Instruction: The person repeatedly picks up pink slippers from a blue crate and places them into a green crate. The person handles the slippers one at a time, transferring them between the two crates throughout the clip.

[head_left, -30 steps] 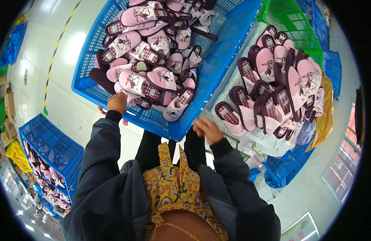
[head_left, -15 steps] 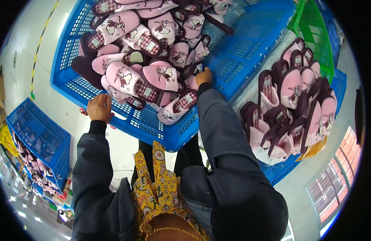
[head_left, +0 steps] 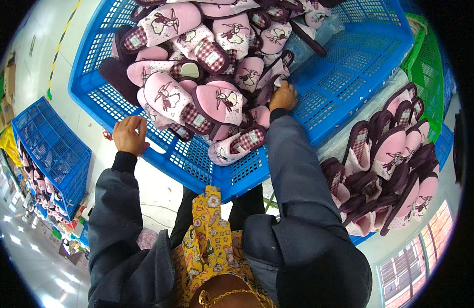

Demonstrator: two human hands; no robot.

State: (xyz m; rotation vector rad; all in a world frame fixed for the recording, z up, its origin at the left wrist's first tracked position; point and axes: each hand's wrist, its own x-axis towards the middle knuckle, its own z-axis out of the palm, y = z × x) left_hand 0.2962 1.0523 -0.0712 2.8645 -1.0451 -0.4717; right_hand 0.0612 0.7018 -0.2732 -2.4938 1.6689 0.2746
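Note:
A big blue plastic crate [head_left: 96, 115] holds a heap of pink slippers [head_left: 216, 102] with dark maroon soles, checked insoles and a cartoon dog on the toes. My left hand [head_left: 129, 134] is closed over the crate's near left rim, by the handle opening. Inside, at the right edge of the heap, my right hand [head_left: 283, 97] is closed on a dark-soled slipper [head_left: 267, 93], partly hidden by my fingers. Close to that hand, one slipper [head_left: 238, 145] lies against the crate's near wall with its checked insole showing.
At the right, more slippers [head_left: 386, 146] stand packed together on clear plastic. Behind them is a green crate [head_left: 424, 77]. A tilted blue crate [head_left: 52, 149] stands at the left beside other slippers. Clear plastic wrap [head_left: 319, 38] lies in the big crate.
The view has shifted, so the crate sits a little further right and lower. My right hand has turned and now grips a slipper's edge. My left hand stays at the rim.

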